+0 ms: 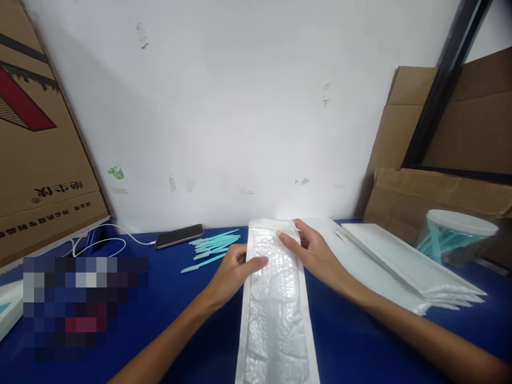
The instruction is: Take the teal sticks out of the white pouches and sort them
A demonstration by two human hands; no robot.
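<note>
Angling bare left forearm [176,336] and right forearm [400,322] inward. Pinching with left hand [237,265], thumb toward the right, fingers curled under; pinching likewise with right hand [316,253], slightly farther forward, thumb toward upper left.

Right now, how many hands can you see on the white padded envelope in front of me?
2: your left hand grips the white padded envelope by its left edge, and your right hand its upper right corner.
</note>
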